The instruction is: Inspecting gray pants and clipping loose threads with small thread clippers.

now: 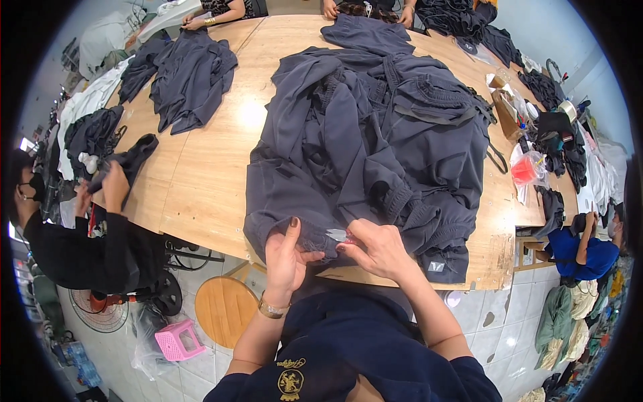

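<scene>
A big heap of dark grey garments [429, 161] with gathered elastic waistbands lies in front of me on the table. At its near edge my left hand [287, 258] grips a hem of one dark grey garment [284, 194], thumb raised on top and some fingers hidden by cloth. My right hand [378, 248] is closed around small thread snips [337, 235], whose silver blades point left toward the cloth beside my left fingers. Most of the snips' handle is hidden in my fist.
The wooden table [207, 167] carries more dark garments [191, 80] at the far left. People sit or stand around it, one at the left [94, 228] handling dark cloth. At the right are a red-filled plastic container [526, 169] and clutter. A round stool [226, 311] stands below left.
</scene>
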### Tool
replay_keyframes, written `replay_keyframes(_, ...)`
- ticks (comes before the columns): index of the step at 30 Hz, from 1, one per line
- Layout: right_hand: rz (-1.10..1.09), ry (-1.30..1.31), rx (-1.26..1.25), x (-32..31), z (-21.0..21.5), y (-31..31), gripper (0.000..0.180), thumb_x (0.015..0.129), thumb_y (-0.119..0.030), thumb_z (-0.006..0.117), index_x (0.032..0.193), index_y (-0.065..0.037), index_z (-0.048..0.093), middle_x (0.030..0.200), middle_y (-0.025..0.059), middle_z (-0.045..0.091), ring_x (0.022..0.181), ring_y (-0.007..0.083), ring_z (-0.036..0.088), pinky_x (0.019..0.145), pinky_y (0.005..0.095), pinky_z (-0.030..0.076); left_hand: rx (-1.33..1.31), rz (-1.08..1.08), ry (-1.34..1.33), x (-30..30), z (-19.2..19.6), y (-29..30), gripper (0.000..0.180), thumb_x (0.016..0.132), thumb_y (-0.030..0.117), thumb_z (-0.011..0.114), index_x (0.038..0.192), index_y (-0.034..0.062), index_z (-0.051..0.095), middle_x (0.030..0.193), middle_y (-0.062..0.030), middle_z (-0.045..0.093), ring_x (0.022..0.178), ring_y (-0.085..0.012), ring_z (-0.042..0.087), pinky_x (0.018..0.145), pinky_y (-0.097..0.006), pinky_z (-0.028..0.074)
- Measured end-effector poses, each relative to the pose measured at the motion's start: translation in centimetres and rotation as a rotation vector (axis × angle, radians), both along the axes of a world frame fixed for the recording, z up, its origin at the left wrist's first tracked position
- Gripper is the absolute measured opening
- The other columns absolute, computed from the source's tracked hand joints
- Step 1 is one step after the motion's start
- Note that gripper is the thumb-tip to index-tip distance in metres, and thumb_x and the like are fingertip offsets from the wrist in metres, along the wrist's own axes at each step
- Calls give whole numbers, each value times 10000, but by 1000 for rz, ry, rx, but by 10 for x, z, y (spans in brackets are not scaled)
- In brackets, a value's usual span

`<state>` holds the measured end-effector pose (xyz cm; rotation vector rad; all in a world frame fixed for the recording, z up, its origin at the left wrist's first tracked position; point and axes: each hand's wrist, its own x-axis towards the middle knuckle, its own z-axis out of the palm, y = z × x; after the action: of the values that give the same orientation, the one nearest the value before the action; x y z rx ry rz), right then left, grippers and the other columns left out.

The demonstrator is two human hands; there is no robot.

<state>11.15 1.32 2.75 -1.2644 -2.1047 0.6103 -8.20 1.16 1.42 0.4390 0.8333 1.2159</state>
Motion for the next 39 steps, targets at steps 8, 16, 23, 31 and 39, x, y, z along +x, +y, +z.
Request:
replay_keyframes(8, 40, -74, 47, 6, -2, 4, 338, 844, -377, 609, 785, -62, 501, 695, 77, 535, 546, 280, 555, 472, 367, 401, 40, 3, 17, -2, 2, 1, 311, 941, 263, 539, 1059, -22, 501, 976, -116, 632, 780, -208, 672, 554, -313, 589)
replay_keyframes(16, 65, -132, 67, 6, 6, 6, 326, 827, -362, 630, 789, -56, 523, 692, 78, 520, 556, 282, 542, 481, 354, 391, 60, -11, 53, 2, 5, 1, 304, 946, 251, 528, 1077, -21, 493, 979, -116, 631, 772, -206, 672, 539, -302, 587)
replay_keyframes(23, 67, -185, 81, 9, 6, 7, 321, 824, -359, 633, 781, -62, 520, 684, 74, 516, 546, 278, 543, 471, 355, 391, 80, -6, 88, 3, 7, 1, 294, 948, 244, 527, 1089, -11, 488, 976, -115, 634, 769, -205, 672, 537, -297, 580)
replay_keyframes(31, 45, -187, 140, 9, 1, 5, 315, 802, -355, 654, 772, -71, 522, 683, 65, 508, 534, 257, 552, 470, 345, 402, 91, -7, 85, 2, 6, 2, 282, 953, 232, 518, 1103, -4, 484, 979, -108, 633, 766, -197, 673, 522, -288, 570)
replay_keyframes(39, 49, -264, 207, 7, 5, 6, 319, 821, -397, 626, 783, -95, 531, 671, 45, 508, 515, 223, 563, 456, 321, 415, 78, 14, 67, 3, 5, 2, 298, 952, 230, 519, 1123, -9, 465, 984, -111, 630, 773, -203, 673, 532, -294, 580)
